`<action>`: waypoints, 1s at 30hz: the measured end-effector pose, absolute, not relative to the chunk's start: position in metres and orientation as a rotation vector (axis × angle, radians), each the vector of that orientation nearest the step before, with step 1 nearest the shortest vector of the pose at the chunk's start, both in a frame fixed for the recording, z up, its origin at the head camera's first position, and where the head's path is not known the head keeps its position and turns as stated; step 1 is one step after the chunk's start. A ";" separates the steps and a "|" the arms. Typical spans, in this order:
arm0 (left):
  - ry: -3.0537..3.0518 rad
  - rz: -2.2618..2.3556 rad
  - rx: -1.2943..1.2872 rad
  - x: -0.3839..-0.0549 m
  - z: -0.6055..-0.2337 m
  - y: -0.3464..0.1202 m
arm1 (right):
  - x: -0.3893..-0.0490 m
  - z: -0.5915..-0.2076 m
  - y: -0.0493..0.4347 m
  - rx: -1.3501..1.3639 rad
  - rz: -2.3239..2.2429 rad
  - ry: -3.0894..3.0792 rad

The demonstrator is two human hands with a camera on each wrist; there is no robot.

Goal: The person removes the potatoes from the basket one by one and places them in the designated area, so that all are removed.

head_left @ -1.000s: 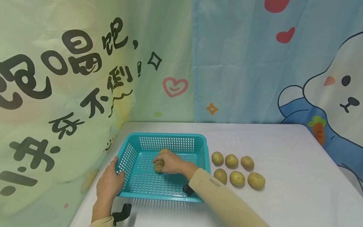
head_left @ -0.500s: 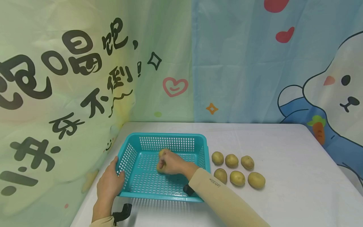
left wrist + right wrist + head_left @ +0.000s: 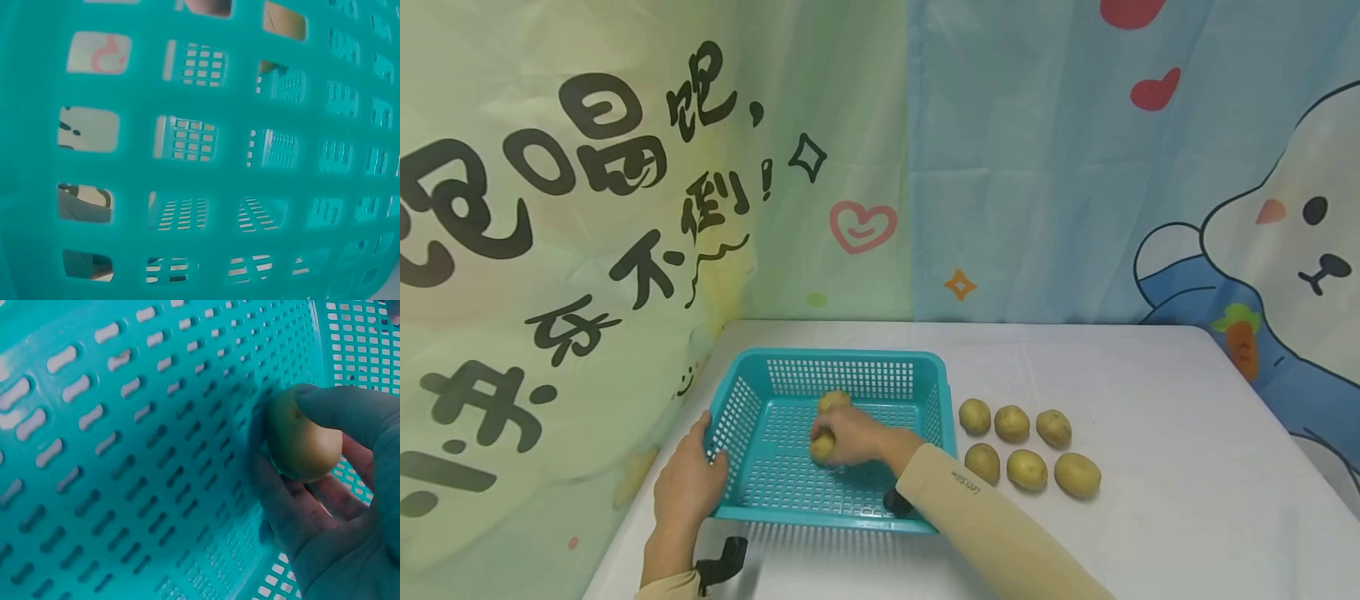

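A turquoise plastic basket (image 3: pixel 838 523) with perforated walls stands on the table. My left hand (image 3: pixel 690 483) holds its left side; in the left wrist view the basket's wall (image 3: pixel 137 169) fills the frame and the fingers are hidden. Inside the basket, my right hand (image 3: pixel 853 437) grips a potato (image 3: pixel 822 448) low over the floor. In the right wrist view the thumb lies on top of this potato (image 3: pixel 303 437) and the fingers are curled under it. Just behind the hand, a second potato (image 3: pixel 833 401) rests on the basket floor.
Right of the basket, several potatoes (image 3: pixel 1027 470) lie in two rows on the white table (image 3: pixel 1180 417). A printed cloth backdrop (image 3: pixel 1022 167) hangs behind and on the left. The basket's right wall (image 3: pixel 934 417) stands beside the right forearm.
The right hand has shifted its fingers about the potato, covering more of it half a second ago than now. More of the rear potato shows now. The left hand stays at the basket.
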State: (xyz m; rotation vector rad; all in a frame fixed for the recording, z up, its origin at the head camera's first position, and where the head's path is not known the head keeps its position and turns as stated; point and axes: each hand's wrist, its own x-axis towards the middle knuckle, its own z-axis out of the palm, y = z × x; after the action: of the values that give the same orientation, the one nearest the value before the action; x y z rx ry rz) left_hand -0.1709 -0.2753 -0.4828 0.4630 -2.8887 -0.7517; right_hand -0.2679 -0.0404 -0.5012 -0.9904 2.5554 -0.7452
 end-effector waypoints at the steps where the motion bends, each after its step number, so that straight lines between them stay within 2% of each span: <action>1: -2.888 -0.753 0.464 -0.171 -0.483 -0.275 | -0.268 -0.501 -0.041 -1.007 -0.746 2.548; 14: -2.896 -0.788 0.477 -0.171 -0.481 -0.275 | -0.264 -0.498 -0.037 -1.083 -0.550 2.505; 19: -2.897 -0.780 0.491 -0.171 -0.485 -0.276 | -0.262 -0.491 -0.039 -1.041 -0.670 2.507; 30: -2.872 -0.784 0.485 -0.175 -0.483 -0.276 | -0.249 -0.449 -0.021 -0.994 -0.959 2.518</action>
State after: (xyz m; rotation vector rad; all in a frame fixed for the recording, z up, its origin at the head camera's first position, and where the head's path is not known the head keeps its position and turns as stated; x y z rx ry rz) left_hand -0.1753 -0.2763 -0.4834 0.4850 -2.8717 -0.7839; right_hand -0.2495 -0.0212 -0.4488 -0.9944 2.5178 -0.9588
